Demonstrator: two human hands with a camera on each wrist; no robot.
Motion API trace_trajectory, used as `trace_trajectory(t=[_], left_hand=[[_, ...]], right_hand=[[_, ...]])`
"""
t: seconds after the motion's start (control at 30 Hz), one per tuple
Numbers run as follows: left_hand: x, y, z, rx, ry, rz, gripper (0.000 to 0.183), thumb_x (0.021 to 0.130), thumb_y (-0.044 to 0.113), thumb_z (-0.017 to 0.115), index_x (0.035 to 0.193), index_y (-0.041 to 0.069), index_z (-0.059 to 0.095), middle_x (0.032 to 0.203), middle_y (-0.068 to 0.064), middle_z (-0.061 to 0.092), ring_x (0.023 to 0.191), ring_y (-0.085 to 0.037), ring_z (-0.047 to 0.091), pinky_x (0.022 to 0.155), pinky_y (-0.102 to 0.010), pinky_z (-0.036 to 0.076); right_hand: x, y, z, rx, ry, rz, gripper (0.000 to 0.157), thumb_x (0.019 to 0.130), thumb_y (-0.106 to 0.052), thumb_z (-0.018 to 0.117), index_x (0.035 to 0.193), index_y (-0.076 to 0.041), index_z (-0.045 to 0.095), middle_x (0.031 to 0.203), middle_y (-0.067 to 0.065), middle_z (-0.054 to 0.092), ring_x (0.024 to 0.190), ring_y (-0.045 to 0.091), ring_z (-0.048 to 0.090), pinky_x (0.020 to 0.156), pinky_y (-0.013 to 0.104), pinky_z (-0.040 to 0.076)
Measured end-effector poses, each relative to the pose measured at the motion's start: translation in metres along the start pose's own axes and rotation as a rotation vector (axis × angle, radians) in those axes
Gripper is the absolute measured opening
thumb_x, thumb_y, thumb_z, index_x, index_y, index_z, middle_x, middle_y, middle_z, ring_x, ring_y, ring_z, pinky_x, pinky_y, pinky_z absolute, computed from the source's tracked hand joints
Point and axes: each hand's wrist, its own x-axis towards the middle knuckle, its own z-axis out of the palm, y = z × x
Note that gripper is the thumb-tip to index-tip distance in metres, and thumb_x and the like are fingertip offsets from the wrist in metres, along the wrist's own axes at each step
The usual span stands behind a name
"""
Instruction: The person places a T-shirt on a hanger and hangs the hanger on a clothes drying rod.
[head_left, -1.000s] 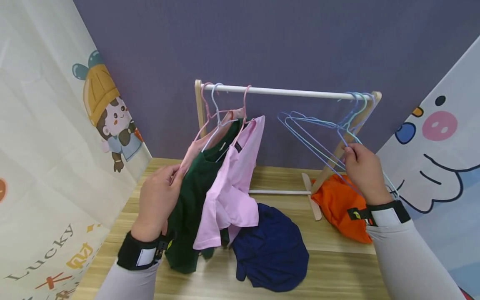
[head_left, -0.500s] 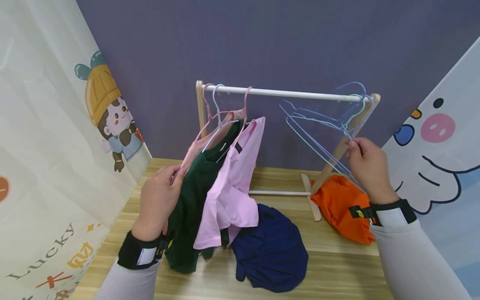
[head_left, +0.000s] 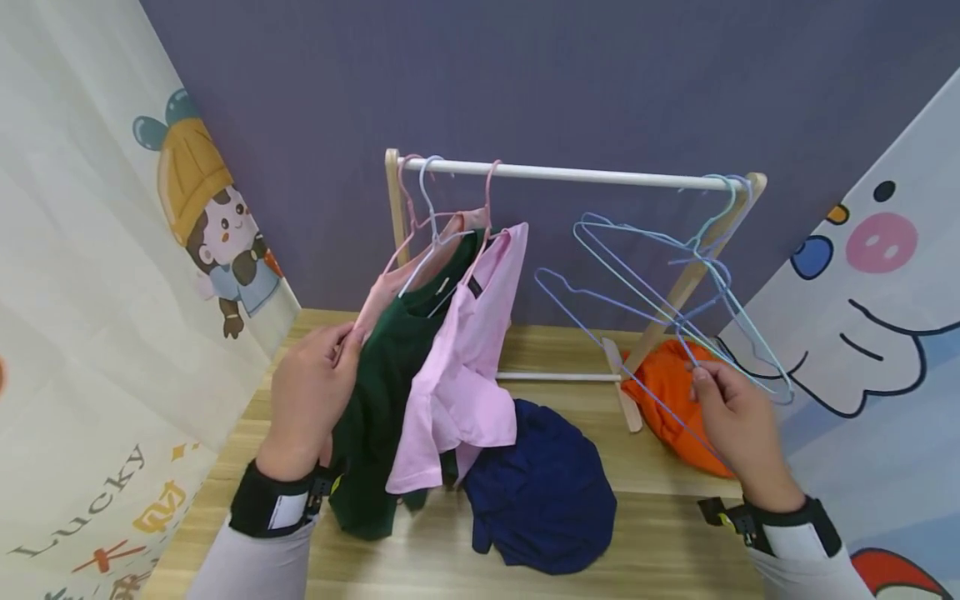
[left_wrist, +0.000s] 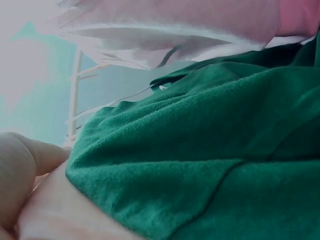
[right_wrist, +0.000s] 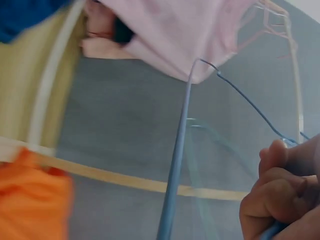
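While my left hand [head_left: 311,396], at eight o'clock, pinches the edge of the hanging peach shirt [head_left: 378,293], my right hand [head_left: 738,421], at four, grips the blue hanger [right_wrist: 178,150], which reaches toward ten. Only the head view shows it off the rail [head_left: 600,175]; only the right wrist view shows my fingers [right_wrist: 275,200] folded in.

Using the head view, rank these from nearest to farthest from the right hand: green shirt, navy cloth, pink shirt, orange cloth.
From the right hand:
1. Orange cloth, on the table, at the rack's right leg.
2. Navy cloth, on the table, left of the orange cloth.
3. Pink shirt, hanging toward the rack's left.
4. Green shirt, hanging farther left.
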Motion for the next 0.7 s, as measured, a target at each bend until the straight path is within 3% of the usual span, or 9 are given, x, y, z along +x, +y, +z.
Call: trace_trajectory(t=[0.17, 0.37, 0.7], left_hand=[[-0.001, -0.001, 0.000, -0.002, 0.040, 0.000, 0.028, 0.098, 0.016, 0.072, 0.119, -0.003, 0.073, 0.102, -0.022, 0.075, 0.079, -0.036, 0.068, 0.062, -0.049, 0.058], [-0.002, 0.000, 0.001, -0.016, 0.064, 0.004, 0.030, 0.097, 0.015, 0.073, 0.121, -0.004, 0.073, 0.106, -0.023, 0.074, 0.093, -0.039, 0.070, 0.075, -0.054, 0.061], [-0.005, 0.011, -0.002, -0.020, 0.110, 0.065, 0.030, 0.095, 0.008, 0.075, 0.121, -0.005, 0.072, 0.108, -0.025, 0.072, 0.099, -0.042, 0.062, 0.086, -0.052, 0.053]], right_hand=[[-0.041, 0.033, 0.024, 0.002, -0.015, 0.064, 0.017, 0.106, -0.015, 0.059, 0.101, -0.004, 0.071, 0.075, -0.003, 0.061, 0.060, 0.002, 0.046, 0.053, 0.018, 0.037], [-0.080, 0.068, 0.058, -0.015, -0.021, 0.059, 0.009, 0.102, -0.005, 0.062, 0.098, -0.002, 0.070, 0.073, 0.001, 0.059, 0.058, 0.001, 0.044, 0.050, 0.018, 0.037], [-0.109, 0.087, 0.088, -0.014, -0.009, 0.095, 0.012, 0.099, 0.002, 0.062, 0.106, 0.004, 0.072, 0.072, 0.004, 0.061, 0.062, -0.003, 0.045, 0.055, 0.015, 0.037]])
